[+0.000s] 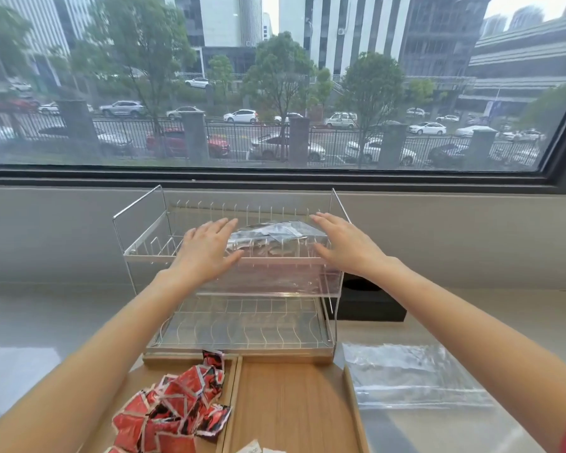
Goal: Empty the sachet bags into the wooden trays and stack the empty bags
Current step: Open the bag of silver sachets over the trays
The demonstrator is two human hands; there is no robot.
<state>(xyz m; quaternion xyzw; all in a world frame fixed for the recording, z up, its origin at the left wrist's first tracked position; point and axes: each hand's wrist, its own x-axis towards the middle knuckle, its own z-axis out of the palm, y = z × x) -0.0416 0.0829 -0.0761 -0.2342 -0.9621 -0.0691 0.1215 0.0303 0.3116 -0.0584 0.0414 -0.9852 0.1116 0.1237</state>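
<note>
Pale countertop ran beneath a wide window that looked out on a street of parked cars. Nearest the person, the left wooden tray already held a heap of red sachets, while the middle wooden tray lay almost bare, with only a scrap of white packet at its near edge. To the right, one clear empty bag lay flat, which suggested one bag emptied and set aside, with more to go. Farther off stood a wire rack, and on its upper shelf sat a clear box with what looked like more full bags piled in it. Both arms reached forward. The left hand and right hand flanked the box, fingers straight and spread, palms near its sides; neither clasped anything yet, and whether they touched it I could not tell.
</note>
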